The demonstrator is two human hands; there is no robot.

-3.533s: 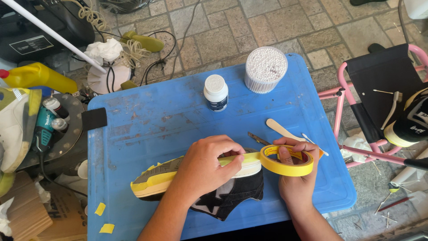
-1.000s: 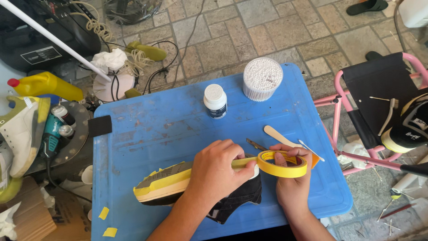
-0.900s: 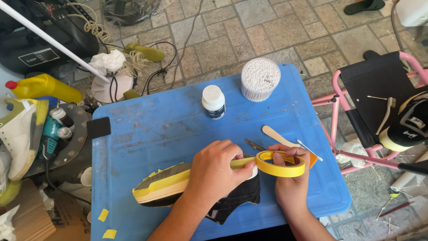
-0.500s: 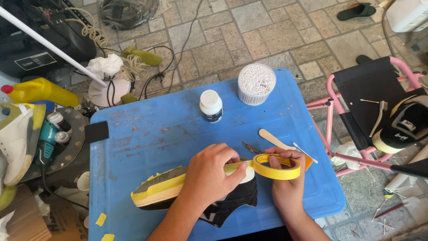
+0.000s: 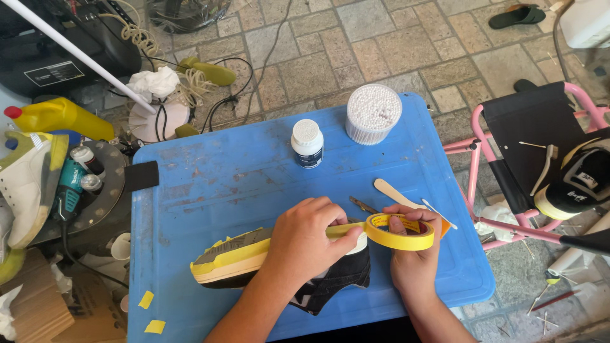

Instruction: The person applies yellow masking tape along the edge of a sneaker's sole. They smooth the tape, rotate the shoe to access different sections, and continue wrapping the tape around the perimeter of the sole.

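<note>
Both hands work low in the frame's centre: the left hand [image 5: 305, 238] lies curled over 1 black shoe [image 5: 279, 270], its thumb and fingers pinching a strip of yellow tape against the sole, while the right hand [image 5: 413, 254] grips 1 roll of yellow masking tape [image 5: 400, 232], fingers hooked through its core. The strip runs taut from roll to shoe. Yellow tape already covers the sole's edge toward the lower left. The shoe lies on its side on 1 blue plastic table [image 5: 216, 184].

Just above the roll lie 1 wooden stick [image 5: 393, 190] and 1 cotton swab [image 5: 437, 213]. Higher up, near the table's far edge, stand 1 small white-capped bottle [image 5: 307, 143] and 1 round tub of cotton swabs [image 5: 373, 113], near each other.

At the lower left, 2 yellow tape scraps [image 5: 150, 312] lie beside the table. At the right edge, 1 pink folding chair [image 5: 508, 152] carries 1 more black shoe [image 5: 575, 187]. At the upper left sits 1 yellow squeeze bottle [image 5: 57, 117].
</note>
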